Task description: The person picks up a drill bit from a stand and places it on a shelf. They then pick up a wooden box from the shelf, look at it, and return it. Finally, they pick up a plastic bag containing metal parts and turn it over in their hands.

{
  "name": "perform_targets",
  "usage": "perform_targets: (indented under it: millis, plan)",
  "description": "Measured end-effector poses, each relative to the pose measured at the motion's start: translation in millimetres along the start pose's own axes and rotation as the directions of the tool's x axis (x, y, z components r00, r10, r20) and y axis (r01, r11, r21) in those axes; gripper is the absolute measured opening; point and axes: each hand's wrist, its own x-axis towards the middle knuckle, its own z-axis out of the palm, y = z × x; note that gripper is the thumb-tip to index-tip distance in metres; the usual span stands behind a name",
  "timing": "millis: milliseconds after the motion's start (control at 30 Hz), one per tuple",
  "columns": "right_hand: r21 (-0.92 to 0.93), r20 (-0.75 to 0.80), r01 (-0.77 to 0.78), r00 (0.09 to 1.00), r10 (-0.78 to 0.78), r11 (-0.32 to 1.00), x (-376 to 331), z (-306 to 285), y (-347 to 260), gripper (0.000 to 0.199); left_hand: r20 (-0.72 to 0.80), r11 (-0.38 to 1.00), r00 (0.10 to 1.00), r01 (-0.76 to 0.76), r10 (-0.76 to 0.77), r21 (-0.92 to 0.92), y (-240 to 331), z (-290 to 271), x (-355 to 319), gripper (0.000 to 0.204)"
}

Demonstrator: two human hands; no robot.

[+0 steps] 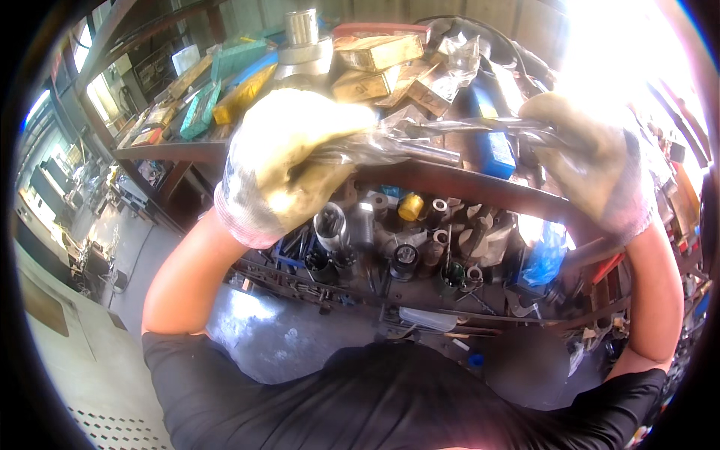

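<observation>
My left hand [274, 161], in a cream work glove, is closed around several shiny metal drill bits [386, 150]. Their fluted bodies and one smooth round shank point to the right, and clear plastic may be wrapped about them. My right hand [589, 150], gloved the same way, is closed on the right end of a long twist drill bit [480, 125]. The left end of that bit reaches over the bundle in my left hand; whether they touch I cannot tell. Both hands are raised above the front edge of a metal shelf [465, 181].
On the upper shelf lie wooden blocks [379, 54], teal boxes [201, 111], a blue box [495, 154] and a metal cylinder [302, 28]. A lower shelf carries cups of tools [330, 225], a yellow cylinder [410, 206] and a blue plastic bag [546, 259]. Glare washes out the upper right.
</observation>
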Motion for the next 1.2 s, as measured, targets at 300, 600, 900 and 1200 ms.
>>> perform_targets:
  millis: [300, 600, 900, 1200]
  plan:
    - [0.126, 0.109, -0.020, 0.994, 0.006, 0.992, 3, -4, -9, 0.027, 0.009, 1.000, 1.000, 0.018, -0.018, -0.013, 0, 0, -1, 0.036]
    - [0.044, 0.216, -0.035, 0.976, 0.025, 0.998, 9, -9, -10, 0.027, 0.011, 1.000, 1.000, 0.025, -0.025, -0.013, -1, 0, -1, 0.036]
    - [0.010, 0.286, 0.002, 0.958, -0.005, 1.000, 10, -10, -4, 0.033, 0.005, 1.000, 1.000, 0.029, -0.029, -0.002, -2, 1, -1, 0.036]
    - [0.056, 0.232, 0.004, 0.973, -0.017, 0.998, 10, -5, -4, 0.031, 0.002, 1.000, 1.000, 0.016, -0.016, 0.008, -3, 1, -2, 0.035]
